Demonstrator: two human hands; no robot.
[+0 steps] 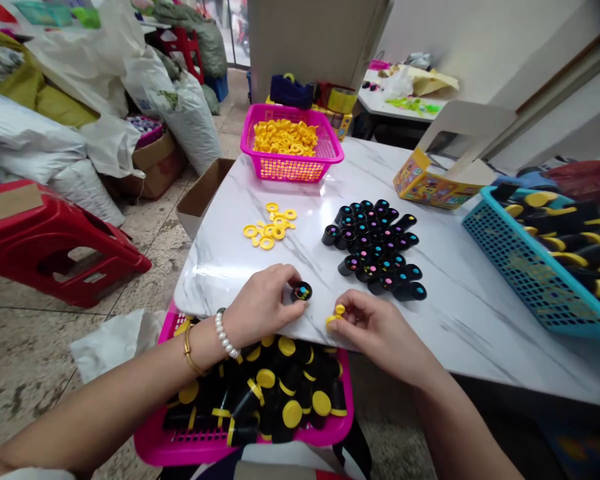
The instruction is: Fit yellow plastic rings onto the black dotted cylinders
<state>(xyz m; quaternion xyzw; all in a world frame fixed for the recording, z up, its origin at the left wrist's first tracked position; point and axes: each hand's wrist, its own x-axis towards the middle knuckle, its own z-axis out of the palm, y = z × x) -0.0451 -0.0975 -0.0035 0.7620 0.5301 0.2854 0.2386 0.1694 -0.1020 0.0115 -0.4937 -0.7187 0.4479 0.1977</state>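
My left hand (263, 303) is closed round a short black tube (301, 291) with coloured dots showing at its open end, held at the near edge of the white marble table (480, 313). My right hand (375, 328) pinches a small yellow cap (337, 315) just right of that tube. A cluster of several black tubes (377, 247) lies on the table beyond my hands. Loose yellow rings (271, 227) lie to the left of it. A pink basket (245, 437) of black tubes with yellow caps sits below the table edge, under my wrists.
A pink basket of yellow rings (291, 143) stands at the table's far end. A blue basket (520, 267) of capped tubes is on the right, a colourful open carton (430, 183) behind it. A red stool (55, 243), bags and cardboard boxes crowd the floor on the left.
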